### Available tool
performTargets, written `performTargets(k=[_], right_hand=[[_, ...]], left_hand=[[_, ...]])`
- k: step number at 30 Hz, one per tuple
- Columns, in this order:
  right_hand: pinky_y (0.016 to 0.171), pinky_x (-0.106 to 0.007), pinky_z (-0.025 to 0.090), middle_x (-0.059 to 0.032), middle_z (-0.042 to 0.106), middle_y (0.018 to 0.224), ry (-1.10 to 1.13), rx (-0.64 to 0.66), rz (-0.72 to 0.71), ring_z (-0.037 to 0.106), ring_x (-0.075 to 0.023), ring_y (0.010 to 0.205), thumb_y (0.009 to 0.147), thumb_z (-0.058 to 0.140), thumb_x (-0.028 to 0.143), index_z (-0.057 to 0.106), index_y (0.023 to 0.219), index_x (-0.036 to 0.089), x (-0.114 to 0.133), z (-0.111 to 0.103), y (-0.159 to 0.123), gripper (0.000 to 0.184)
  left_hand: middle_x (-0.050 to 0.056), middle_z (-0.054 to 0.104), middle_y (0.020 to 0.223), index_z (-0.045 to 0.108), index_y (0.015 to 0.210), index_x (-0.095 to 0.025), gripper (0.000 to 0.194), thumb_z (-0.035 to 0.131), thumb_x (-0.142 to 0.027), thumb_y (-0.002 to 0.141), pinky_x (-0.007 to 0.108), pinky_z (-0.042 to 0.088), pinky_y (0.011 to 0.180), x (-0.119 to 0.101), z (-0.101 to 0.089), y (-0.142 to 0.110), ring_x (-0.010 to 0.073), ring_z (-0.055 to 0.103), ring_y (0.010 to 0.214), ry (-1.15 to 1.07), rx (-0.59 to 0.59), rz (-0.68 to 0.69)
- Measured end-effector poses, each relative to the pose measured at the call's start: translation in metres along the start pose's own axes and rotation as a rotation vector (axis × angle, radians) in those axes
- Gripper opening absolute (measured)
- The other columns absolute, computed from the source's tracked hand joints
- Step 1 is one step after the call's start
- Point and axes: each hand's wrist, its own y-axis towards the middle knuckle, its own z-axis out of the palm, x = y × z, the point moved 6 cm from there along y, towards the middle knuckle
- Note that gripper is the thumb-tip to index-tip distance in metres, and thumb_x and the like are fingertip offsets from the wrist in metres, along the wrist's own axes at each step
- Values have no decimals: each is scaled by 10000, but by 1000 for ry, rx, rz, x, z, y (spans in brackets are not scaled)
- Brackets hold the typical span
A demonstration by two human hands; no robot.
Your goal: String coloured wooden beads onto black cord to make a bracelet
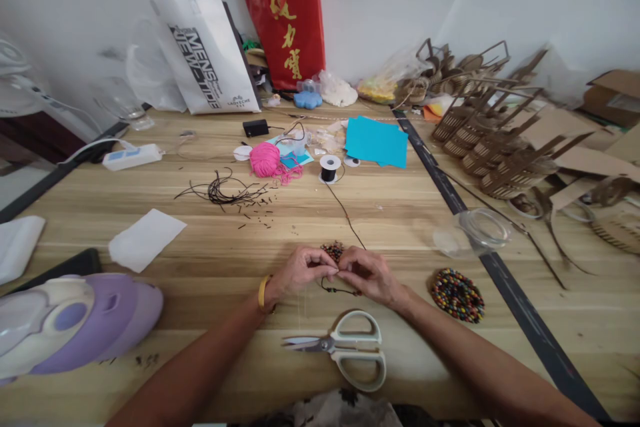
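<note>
Fingertips nearly touching, my left hand and my right hand pinch a thin black cord between them. The exact grip point is mostly hidden by the fingers. A dark loop of the cord with a few small beads hangs just below the hands. Behind the fingers lies a cluster of multicoloured beads, partly covered. Black cord also runs from a white-flanged spool down to behind my right hand. White-handled scissors lie in front of my hands, blades pointing left.
A coil of coloured beads lies right of my right hand. Cut black cord pieces, pink yarn and blue sheets lie farther back. A purple-and-white appliance stands left. Small woven baskets crowd the right side.
</note>
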Motion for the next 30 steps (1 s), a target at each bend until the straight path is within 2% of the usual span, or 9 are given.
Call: performTargets(k=[5,10,18,30], right_hand=[[638,-259,471,-54,622,754,-4,42,-51,572,-143,695,878,596,212,614,881,154,-2,3,-1,61],[706,-293,504,-83,633,820,-8,65,-79,596,-164,772,904,559,231,619,902,154,-2,4,-1,97],[640,-271,497,-88,622,838,2,34,-110,596,-164,773,895,571,217,622,927,152,0,-2,1,88],[621,-258,481,-78,624,800,-15,54,-114,575,-151,726,904,558,246,600,893,152,3,1,3,104]], left_hand=[[37,664,654,672,749,-99,273,690,-371,744,222,433,610,2,0,0,118,575,615,-8,5,15],[42,685,677,681,778,-102,265,681,-366,757,224,440,634,2,-1,0,125,594,643,15,14,29],[58,721,742,710,839,-114,237,674,-334,760,248,474,710,-2,-3,0,149,637,709,25,15,25],[55,709,706,651,761,-110,299,745,-384,684,245,485,671,-4,0,-1,149,655,683,-88,-8,-26]])
